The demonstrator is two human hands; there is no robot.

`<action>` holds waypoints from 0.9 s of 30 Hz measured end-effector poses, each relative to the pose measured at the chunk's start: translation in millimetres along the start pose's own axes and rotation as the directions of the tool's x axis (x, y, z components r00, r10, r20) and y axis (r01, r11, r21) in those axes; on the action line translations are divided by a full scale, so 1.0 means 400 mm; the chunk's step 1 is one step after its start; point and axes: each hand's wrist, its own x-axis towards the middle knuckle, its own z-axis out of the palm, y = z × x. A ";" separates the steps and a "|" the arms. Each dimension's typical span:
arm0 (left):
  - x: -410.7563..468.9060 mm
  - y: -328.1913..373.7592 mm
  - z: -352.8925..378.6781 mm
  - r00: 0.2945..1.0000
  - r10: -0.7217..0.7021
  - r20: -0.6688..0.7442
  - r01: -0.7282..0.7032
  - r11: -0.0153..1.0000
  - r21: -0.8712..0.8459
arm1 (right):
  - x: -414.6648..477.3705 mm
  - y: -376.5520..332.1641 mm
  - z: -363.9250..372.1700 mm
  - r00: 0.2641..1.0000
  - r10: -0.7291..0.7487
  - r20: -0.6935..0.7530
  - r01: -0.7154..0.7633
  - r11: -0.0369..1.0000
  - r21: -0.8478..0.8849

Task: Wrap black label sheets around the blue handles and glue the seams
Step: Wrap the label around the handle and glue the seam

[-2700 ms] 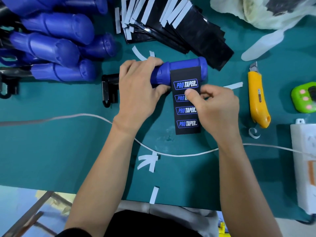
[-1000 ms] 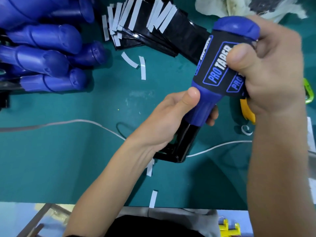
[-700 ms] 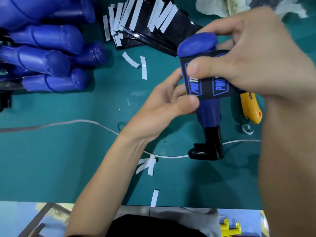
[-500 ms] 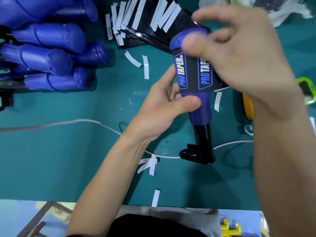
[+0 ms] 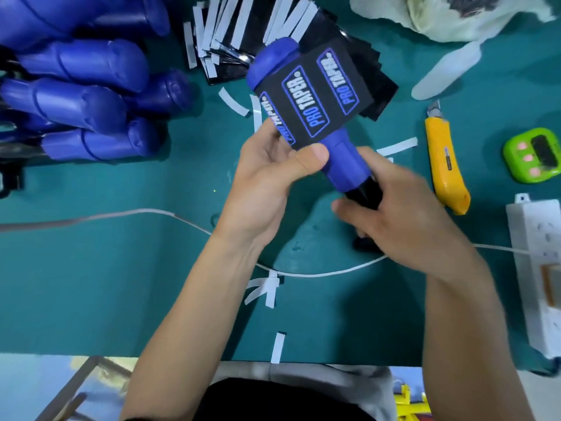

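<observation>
Blue handle [image 5: 342,159], tilted with its cap toward the far edge, is held above the middle of the desk [image 5: 106,284], with a black label sheet [image 5: 315,98] (printed PRO TAPER) wrapped round its thick part. The left hand [image 5: 267,183] grips the wrapped part, thumb on the sheet's lower edge. The right hand [image 5: 403,217] curls round the black shaft [image 5: 364,192] below. Other blue handles [image 5: 79,95] pile at the far-left corner, spare label sheets [image 5: 373,77] lie at the far edge, and a yellow knife [image 5: 444,165] lies toward the right edge.

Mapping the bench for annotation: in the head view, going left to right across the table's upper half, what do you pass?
pile of bare blue handles → labelled handle, held up off the table → yellow utility knife → green timer
</observation>
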 end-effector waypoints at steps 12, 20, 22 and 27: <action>0.021 -0.008 -0.098 0.952 0.235 -0.197 -0.115 0.869 0.481 | 0.064 0.049 0.000 0.899 -0.383 -0.212 0.162 0.741 -0.652; -0.006 -0.059 -0.133 0.923 0.373 -0.094 -0.098 0.465 0.880 | 0.079 0.114 0.008 0.886 -0.457 -0.075 0.246 0.602 -0.760; -0.011 -0.078 -0.127 0.924 0.369 -0.095 -0.097 0.469 0.878 | 0.074 0.120 0.015 0.891 -0.429 -0.148 0.216 0.688 -0.693; -0.013 -0.106 -0.106 0.905 0.425 -0.001 -0.187 0.399 0.898 | 0.059 0.113 0.026 0.903 -0.329 -0.275 0.169 0.863 -0.476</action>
